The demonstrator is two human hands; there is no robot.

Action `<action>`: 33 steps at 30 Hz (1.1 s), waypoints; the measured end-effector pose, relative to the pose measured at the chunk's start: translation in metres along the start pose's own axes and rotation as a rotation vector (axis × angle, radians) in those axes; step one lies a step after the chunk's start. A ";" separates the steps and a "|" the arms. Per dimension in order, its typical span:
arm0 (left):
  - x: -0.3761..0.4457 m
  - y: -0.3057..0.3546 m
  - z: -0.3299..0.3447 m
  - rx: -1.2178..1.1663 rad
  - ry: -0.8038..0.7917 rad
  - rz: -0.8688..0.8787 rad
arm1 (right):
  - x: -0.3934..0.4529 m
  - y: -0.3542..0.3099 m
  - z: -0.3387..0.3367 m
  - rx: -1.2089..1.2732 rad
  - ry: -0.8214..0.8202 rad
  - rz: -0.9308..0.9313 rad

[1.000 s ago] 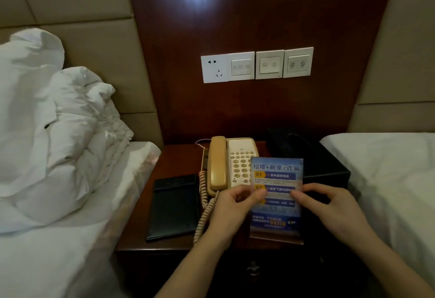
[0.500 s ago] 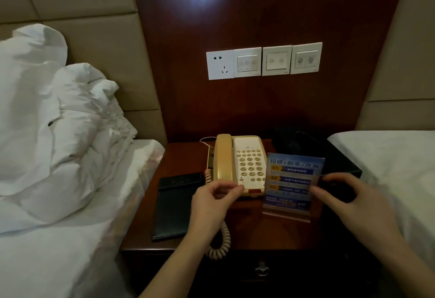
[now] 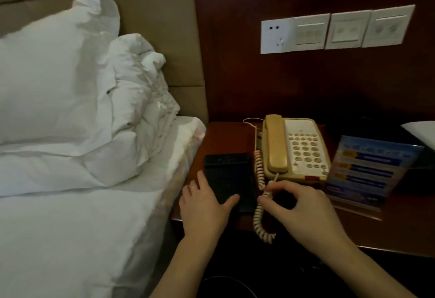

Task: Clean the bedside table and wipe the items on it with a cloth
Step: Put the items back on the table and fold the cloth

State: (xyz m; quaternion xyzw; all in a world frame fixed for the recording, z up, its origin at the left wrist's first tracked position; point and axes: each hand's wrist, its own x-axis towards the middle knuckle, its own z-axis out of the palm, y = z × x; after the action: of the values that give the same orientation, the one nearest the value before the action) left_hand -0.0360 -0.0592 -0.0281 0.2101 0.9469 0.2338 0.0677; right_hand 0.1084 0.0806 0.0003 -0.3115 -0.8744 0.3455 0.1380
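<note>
My forearms come in bare from the bottom edge; no sleeves, cuffs, watch or bracelet show on either wrist; my left hand (image 3: 204, 208) wears one thin, pale metallic ring (image 3: 194, 187) on a finger, a plain narrow band set near the knuckle, well back from the fingertips; my right hand (image 3: 303, 210) carries no ring on the fingers that show, though its far fingers are in shadow; no gloves on either hand; the nails are too blurred to tell.

The blue sign card (image 3: 370, 168) carries print too blurred to read; nothing else legible.
</note>
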 end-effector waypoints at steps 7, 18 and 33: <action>0.018 -0.001 -0.003 -0.350 -0.053 -0.122 | 0.016 -0.011 0.023 -0.097 -0.006 0.023; 0.044 -0.010 0.001 -0.800 -0.266 -0.148 | 0.015 -0.012 0.026 0.056 0.074 0.020; 0.002 0.029 -0.022 -1.148 -0.280 0.138 | -0.011 0.001 -0.030 0.647 -0.064 0.270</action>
State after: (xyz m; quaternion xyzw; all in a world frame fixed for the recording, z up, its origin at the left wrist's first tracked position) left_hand -0.0321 -0.0438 0.0052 0.2297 0.6354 0.6823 0.2793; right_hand 0.1311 0.0893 0.0210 -0.3536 -0.6744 0.6294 0.1552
